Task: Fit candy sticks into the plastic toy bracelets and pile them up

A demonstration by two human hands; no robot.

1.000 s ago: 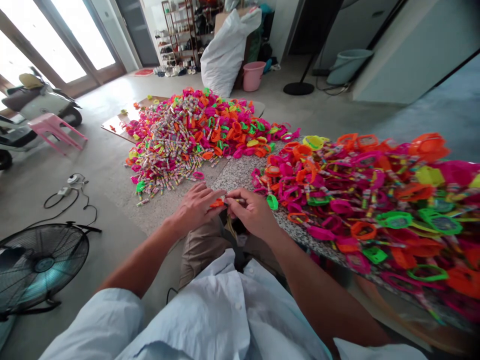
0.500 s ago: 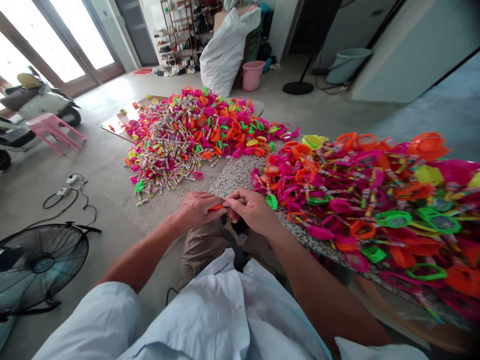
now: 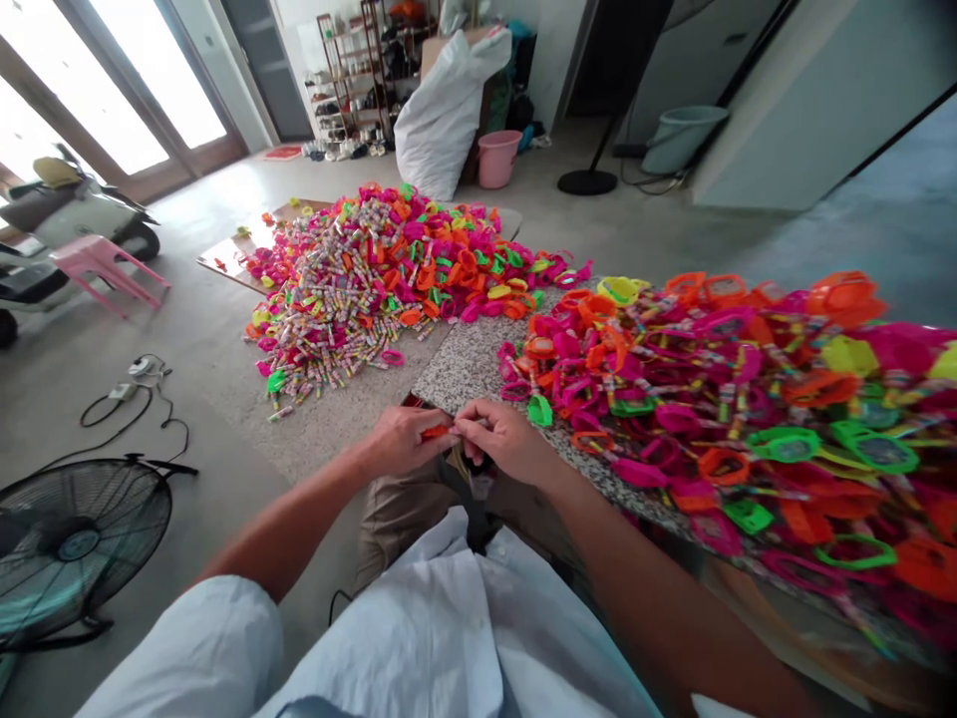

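My left hand [image 3: 408, 439] is closed around a small orange plastic piece [image 3: 435, 432], most of it covered by the fingers. Right beside it, my right hand [image 3: 497, 437] is pinched, thumb against forefinger, at the end of that piece. Whatever lies between the right fingertips is too small and covered to name. Both hands are above my lap, by the near edge of a speckled stone tabletop [image 3: 468, 357]. To the right of my right hand spreads a heap of pink, orange, green and yellow plastic toys with candy-like striped sticks [image 3: 673, 419].
Farther off is another pile [image 3: 351, 279] of bright plastic pieces and wrapped sticks. A black floor fan [image 3: 79, 543] and cable stand at left, near a pink stool [image 3: 105, 259] and a scooter [image 3: 75, 204]. Behind are a white sack [image 3: 441, 115] and pink bucket [image 3: 499, 160].
Both hands have dropped slightly in the picture and stay together at the orange piece. More of the piece shows between them. The whole view has shifted a little.
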